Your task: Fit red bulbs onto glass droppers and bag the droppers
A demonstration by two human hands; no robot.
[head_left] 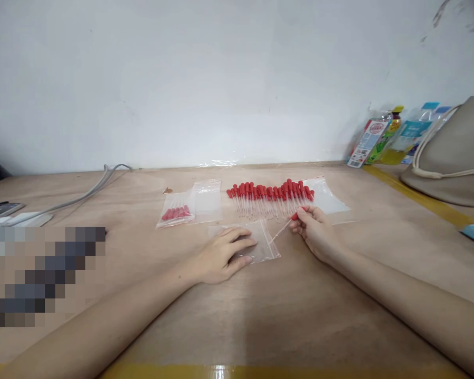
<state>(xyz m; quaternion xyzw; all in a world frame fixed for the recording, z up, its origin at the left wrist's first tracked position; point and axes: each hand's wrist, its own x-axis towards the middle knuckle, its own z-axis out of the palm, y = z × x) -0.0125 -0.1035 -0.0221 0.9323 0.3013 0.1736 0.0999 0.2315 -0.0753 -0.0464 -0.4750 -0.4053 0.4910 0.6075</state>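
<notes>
My right hand (pixel 314 229) is closed in a pinch on the red bulb of a dropper (pixel 287 225). The dropper's thin clear tube slants down to the left, and its tip is at the open edge of a clear zip bag (pixel 266 245). Resting on that bag is my left hand (pixel 227 255), its fingers apart and holding nothing. Behind the hands lies a row of several red-bulbed droppers (pixel 270 193), bulbs toward the wall. Left of the row, another zip bag (pixel 176 211) has several droppers inside.
More clear bags lie beside the filled one (pixel 206 202) and under the row's right end (pixel 328 196). A grey cable (pixel 85 196) crosses the table's left side. Drink bottles (pixel 405 138), a carton (pixel 368 143) and a beige bag (pixel 452 158) stand back right. A wall closes off the rear.
</notes>
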